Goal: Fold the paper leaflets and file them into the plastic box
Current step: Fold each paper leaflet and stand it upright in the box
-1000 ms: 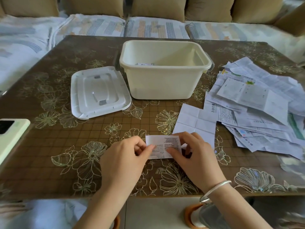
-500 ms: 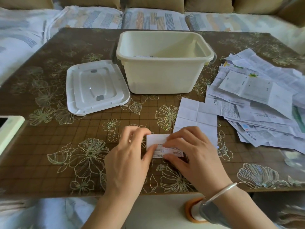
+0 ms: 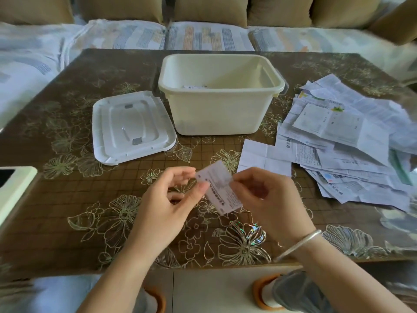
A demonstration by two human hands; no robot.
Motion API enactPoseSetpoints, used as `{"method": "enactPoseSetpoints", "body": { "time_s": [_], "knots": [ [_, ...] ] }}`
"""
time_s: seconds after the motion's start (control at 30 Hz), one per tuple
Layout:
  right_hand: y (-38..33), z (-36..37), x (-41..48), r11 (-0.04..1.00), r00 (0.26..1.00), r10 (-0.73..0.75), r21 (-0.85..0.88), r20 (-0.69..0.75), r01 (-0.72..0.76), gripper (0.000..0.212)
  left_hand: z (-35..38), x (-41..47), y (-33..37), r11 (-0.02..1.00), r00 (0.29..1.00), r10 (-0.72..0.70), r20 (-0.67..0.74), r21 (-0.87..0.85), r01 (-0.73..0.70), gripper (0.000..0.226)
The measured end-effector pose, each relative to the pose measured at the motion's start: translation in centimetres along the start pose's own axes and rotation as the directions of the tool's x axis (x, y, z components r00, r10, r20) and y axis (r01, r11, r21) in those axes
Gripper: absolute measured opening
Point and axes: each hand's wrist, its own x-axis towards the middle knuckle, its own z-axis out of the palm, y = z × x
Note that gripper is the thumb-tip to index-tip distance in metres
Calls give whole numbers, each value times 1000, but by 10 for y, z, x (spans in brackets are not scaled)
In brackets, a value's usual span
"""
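Change: half a second ago the folded leaflet (image 3: 220, 188) lay flat on the table (image 3: 67, 199) under both hands; now it is lifted clear of the surface and tilted, its long edge running from upper left to lower right.
Left hand (image 3: 167, 204): closed in a pinch, with thumb and forefinger on the leaflet's left edge; the other fingers are loosely curled below.
Right hand (image 3: 268, 199): closed in a pinch on the leaflet's right edge; a bracelet (image 3: 297, 245) sits on the wrist.
Leaflet location: in the air between the two hands, above the near middle of the table and well short of the plastic box (image 3: 216, 116).
Plastic box: open and upright at the far middle of the table; a slip of paper (image 3: 194, 86) shows inside, near the left wall.
Lid (image 3: 133, 127): off, lying flat just beside the box on its left.
Unfolded stock: a loose pile of leaflets (image 3: 349, 143) on the right side of the table, with a creased blank sheet (image 3: 264, 157) at its near left edge.
Other item: a pale flat device (image 3: 13, 188) at the table's left edge.
Meaning for the task: creasing of this leaflet appears finished; the step in hand is now filing.
Next move, judged: carry the leaflet forward over the rim and release it inside the box.
Remaining work: most of the pile is still unfolded, so the task is at an early stage.
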Motion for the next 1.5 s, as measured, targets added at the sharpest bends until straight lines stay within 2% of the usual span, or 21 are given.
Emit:
{"method": "enactPoseSetpoints", "body": {
  "time_s": [0.03,0.1,0.17,0.23,0.3,0.4,0.5,0.6,0.67,0.83,0.93,1.03,1.13,1.23,1.3,1.4,1.5],
  "knots": [
    [-4,-2,3,968,989,142,203,50,-149,7,0,1,4,995,997,-55,47,-78,59,49],
    [-10,-4,10,890,966,228,377,123,-258,6,1,2,16,971,988,-115,103,-196,133,44],
    [-16,-5,15,882,974,198,412,111,-227,5,3,4,25,967,993,-107,43,-227,114,42],
    [-19,-6,19,874,979,191,441,72,-203,18,4,7,29,980,997,-61,-44,-194,51,47],
    [-20,-8,23,883,983,179,434,36,-177,20,4,10,34,986,996,-4,-90,-168,-11,48],
    [-19,-12,28,946,995,100,311,-4,-94,12,2,12,43,984,978,156,-138,-62,-166,32],
    [-22,-17,33,975,999,42,221,-34,-33,27,-1,16,52,941,925,333,-183,131,-313,19],
    [-27,-20,41,985,998,-32,168,-48,40,34,-7,27,60,874,890,434,-140,303,-379,19],
    [-27,-21,51,992,998,-50,111,-38,54,31,-10,38,65,816,870,487,-78,395,-421,21],
    [-42,-28,97,998,997,-69,-3,38,69,17,-26,81,81,699,805,590,-55,534,-476,12],
    [-61,-35,136,979,986,-162,-118,27,164,11,-38,114,96,696,794,596,-122,572,-435,9],
    [-78,-39,179,913,958,-288,-300,6,276,6,-49,152,111,668,771,627,-116,589,-455,5],
    [-88,-36,219,841,939,-339,-428,59,331,2,-54,185,119,665,760,641,-109,573,-479,4],
    [-83,-26,251,816,945,-294,-478,142,326,5,-55,213,112,748,821,555,-131,510,-425,7],
    [-72,-21,266,810,963,-179,-526,202,261,7,-55,225,99,778,855,498,-146,511,-365,9],
    [-50,-16,281,805,949,-18,-559,314,200,6,-55,231,81,743,864,488,-121,576,-339,13],
    [-35,-13,287,749,926,58,-629,374,207,8,-57,232,81,671,876,481,29,632,-389,21]
  ]
}}
